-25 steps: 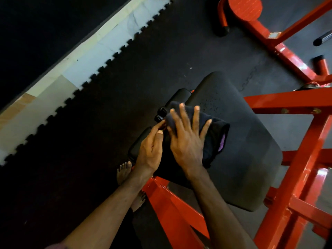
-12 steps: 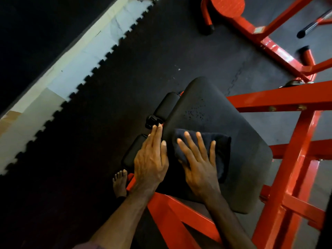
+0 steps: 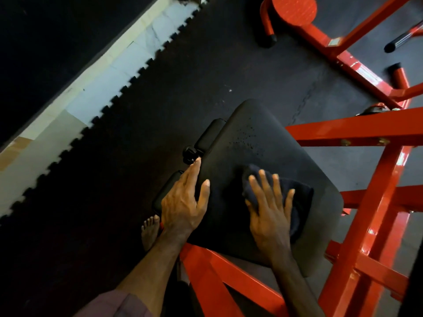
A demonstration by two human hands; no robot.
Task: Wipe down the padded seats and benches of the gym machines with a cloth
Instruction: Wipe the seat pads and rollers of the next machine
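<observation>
1. The right hand (image 3: 269, 216), fingers spread flat, presses a dark cloth (image 3: 295, 195) onto the black padded seat (image 3: 256, 138).
2. The left hand (image 3: 183, 202) lies flat, fingers straight, on the seat's left edge.
3. A red frame (image 3: 357, 227) surrounds the seat.

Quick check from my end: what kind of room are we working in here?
Most likely a gym: a black padded seat on a red steel machine frame, and interlocking rubber floor mats. The right hand presses a dark cloth on the pad.
</observation>
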